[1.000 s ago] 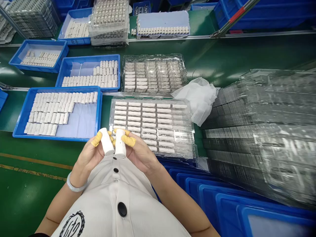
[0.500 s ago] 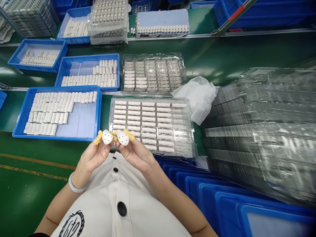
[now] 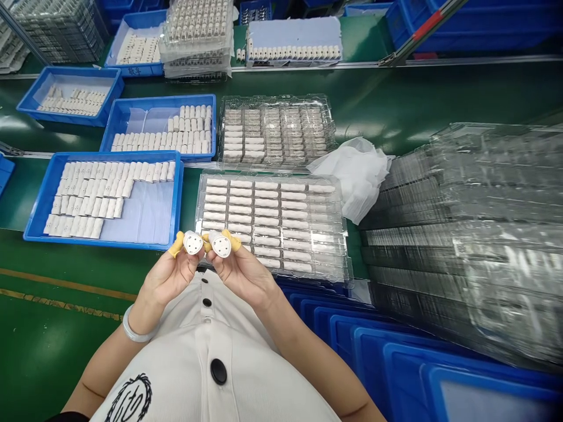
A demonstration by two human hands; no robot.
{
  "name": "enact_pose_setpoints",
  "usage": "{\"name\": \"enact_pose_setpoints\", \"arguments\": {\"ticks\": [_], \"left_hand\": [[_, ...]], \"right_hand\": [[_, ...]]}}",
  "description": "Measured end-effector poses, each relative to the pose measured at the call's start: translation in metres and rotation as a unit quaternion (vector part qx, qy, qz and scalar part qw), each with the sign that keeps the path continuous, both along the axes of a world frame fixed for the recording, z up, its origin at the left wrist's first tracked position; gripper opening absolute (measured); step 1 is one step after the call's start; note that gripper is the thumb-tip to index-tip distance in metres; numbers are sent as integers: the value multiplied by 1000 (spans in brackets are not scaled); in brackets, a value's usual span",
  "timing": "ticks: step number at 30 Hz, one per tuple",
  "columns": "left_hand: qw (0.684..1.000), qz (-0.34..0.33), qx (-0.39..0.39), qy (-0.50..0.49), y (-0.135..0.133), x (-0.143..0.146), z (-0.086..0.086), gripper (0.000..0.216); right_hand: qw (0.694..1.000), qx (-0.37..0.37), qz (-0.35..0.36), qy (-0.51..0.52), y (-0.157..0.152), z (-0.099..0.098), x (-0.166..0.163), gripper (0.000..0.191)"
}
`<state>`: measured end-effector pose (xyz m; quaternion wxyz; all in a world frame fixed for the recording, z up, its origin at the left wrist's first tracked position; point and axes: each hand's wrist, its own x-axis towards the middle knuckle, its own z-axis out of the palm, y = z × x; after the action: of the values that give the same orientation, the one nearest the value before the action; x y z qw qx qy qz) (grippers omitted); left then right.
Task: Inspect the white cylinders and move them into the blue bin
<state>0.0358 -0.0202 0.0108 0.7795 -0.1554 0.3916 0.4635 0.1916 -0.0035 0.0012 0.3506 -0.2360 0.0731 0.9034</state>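
Observation:
My left hand (image 3: 173, 275) is closed on a white cylindrical part (image 3: 193, 243), its round end face with small dark holes turned up toward me. A second such white cylindrical part (image 3: 221, 246) is pinched in my right hand (image 3: 241, 272), also end-up. Yellow finger cots cover the gripping fingertips of both hands. The two parts are held side by side in front of my shirt. Just beyond them lies a clear plastic tray (image 3: 324, 271) with rows of white cylindrical pieces, its near left corner hidden by my hands.
Blue bins (image 3: 176, 202) of white parts stand at the left. Behind the near tray sits another filled clear tray (image 3: 277, 132), with a crumpled white sheet (image 3: 354, 170) beside it. Tall stacked clear trays (image 3: 484, 234) and nested blue bins (image 3: 396, 363) crowd the right.
The view has shifted very slightly. Both hands keep the same hold on the two parts, whose end faces look tilted a little differently.

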Motion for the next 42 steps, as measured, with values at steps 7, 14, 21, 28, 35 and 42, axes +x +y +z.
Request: {"name": "enact_pose_setpoints", "arguments": {"ticks": [7,14,21,28,35,42], "left_hand": [[1000,-5,15,18,-1,0,-1,34],[983,-101,133,83,-2,1,-8,32],[924,-82,173,331,-2,-3,-25,42],[874,-79,163,452,-9,-18,-46,50],[891,-42,53,449,-22,-53,-60,43],[888,2,-66,455,-45,-91,-74,51]], "right_hand": [[1000,6,-7,-20,-1,-1,-1,16],[987,89,29,-133,-3,3,-3,21],[890,255,124,-358,-1,-14,-14,36],[821,309,222,-426,34,-40,-26,37],[764,282,178,-552,159,-99,-40,36],[733,262,165,-606,294,-150,-68,32]]}}
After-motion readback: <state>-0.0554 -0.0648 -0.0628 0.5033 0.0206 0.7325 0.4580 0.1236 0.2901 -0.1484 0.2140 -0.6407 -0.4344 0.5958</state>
